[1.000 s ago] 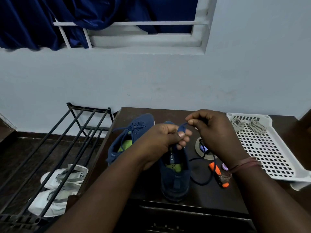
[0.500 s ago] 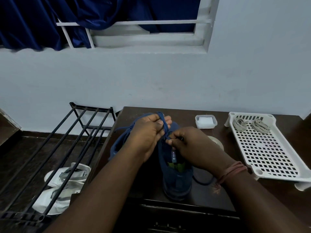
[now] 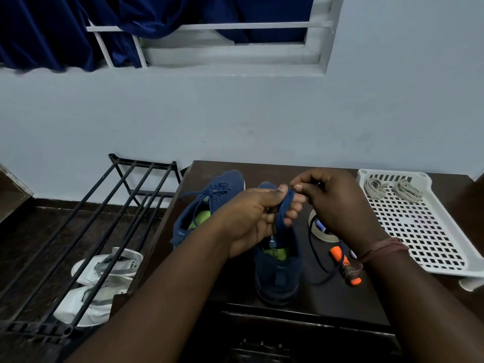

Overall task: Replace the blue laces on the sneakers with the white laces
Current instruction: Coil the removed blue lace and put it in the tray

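Both hands' grip (image 3: 289, 199) pinches the blue lace (image 3: 284, 209) above the sneaker (image 3: 279, 271)

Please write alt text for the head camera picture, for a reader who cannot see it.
Two bare hands work a blue lace above a blue sneaker on a dark table: the left hand grips it, the right hand pinches its end. A second blue sneaker, still laced, lies to the left, and two bundled white laces wait in a white perforated tray on the right.

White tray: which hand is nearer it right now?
Right. The right hand pinches the blue lace just left of the white tray; the left hand grips the lace farther left, over the sneaker.
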`<state>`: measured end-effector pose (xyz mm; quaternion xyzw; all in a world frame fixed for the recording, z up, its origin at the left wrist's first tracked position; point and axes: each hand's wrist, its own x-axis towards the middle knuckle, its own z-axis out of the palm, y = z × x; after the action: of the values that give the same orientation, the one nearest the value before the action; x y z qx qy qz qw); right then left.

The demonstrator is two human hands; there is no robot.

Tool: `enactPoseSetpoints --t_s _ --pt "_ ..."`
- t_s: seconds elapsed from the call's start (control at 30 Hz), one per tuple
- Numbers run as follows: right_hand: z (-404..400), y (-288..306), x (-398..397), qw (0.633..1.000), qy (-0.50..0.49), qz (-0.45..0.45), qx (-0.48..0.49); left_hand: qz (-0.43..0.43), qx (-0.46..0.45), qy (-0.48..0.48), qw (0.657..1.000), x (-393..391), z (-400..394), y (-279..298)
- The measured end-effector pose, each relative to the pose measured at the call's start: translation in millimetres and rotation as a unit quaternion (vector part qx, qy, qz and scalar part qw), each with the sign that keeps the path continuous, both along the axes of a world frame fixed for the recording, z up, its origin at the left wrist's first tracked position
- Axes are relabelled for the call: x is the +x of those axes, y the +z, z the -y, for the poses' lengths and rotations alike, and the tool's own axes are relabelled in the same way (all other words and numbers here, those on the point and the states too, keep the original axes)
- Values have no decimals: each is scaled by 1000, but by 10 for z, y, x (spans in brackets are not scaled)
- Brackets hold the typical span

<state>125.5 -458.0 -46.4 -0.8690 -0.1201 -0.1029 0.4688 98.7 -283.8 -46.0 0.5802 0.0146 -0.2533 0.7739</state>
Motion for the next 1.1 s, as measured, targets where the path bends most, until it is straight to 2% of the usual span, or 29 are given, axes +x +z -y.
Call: enactPoseSetpoints --t_s 0.17,0.23,0.37,0.43,0.53,0.6,0.67,0.7,0.8,0.93,1.03,1.1 --pt "-90 -21 -14 998 36 -45 19 -31 -118 37 992 29 -45 37" --pt "-119 -39 -30 997 50 -52 -14 -37 -152 73 985 46 -47 41" --pt "-175 -115 -50 988 71 -89 -107 -19 -163 145 976 108 -1 -34" --pt "-201 -131 -64 979 97 -118 -138 9 -111 182 977 153 19 -78" --pt "-211 -99 -90 972 116 -132 -158 56 64 200 976 197 14 -125" --pt "-205 -33 -111 979 110 -98 -142 95 205 178 958 196 -3 -165" --pt "-187 51 -128 988 106 -47 -103 124 278 129 944 163 -3 -186" --pt "-172 89 -132 992 98 -24 -81 125 272 104 949 139 9 -183" --pt "-95 128 -93 998 48 19 -34 96 171 35 980 59 70 -101" --pt "-29 86 -46 999 7 12 31 73 92 -7 993 34 36 -25" --pt "-30 37 -20 998 -7 -26 49 48 -2 13 999 38 -28 19" --pt "-59 -12 -19 999 13 -44 11 33 -65 45 996 54 -44 47"
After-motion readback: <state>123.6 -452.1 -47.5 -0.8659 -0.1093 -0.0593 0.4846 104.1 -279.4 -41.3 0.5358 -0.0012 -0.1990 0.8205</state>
